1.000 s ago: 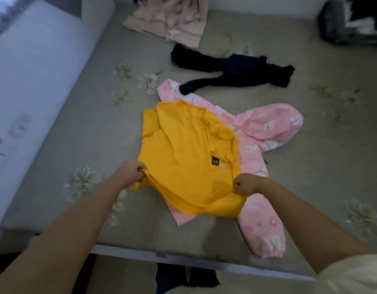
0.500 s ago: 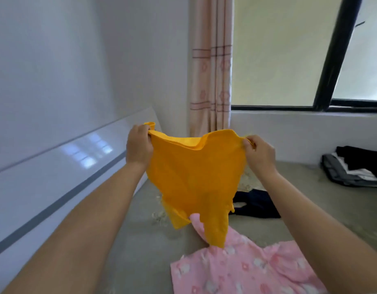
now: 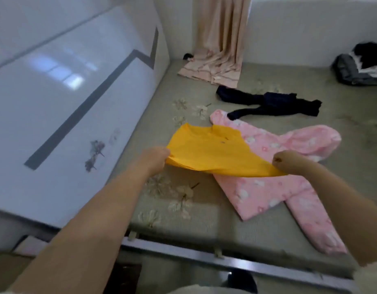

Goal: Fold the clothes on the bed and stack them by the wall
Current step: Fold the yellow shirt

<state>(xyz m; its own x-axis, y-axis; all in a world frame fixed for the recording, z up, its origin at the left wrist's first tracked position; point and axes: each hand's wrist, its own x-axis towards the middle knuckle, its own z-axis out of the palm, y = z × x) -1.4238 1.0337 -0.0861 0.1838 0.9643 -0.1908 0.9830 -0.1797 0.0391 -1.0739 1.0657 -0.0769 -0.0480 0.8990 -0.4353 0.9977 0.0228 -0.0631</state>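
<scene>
Yellow shirt is down from mid-air now, far end draped flat over the pink jacket on the bed. Left hand and right hand are both still pinching its near edge, stretched between them, lifted off the mattress.

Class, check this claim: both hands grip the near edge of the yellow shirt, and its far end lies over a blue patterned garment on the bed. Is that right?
Not quite. The garment under the yellow shirt is pink, not blue, as the head view shows. The rest holds: the left hand and right hand grip the shirt's near edge, on the bed.
</scene>
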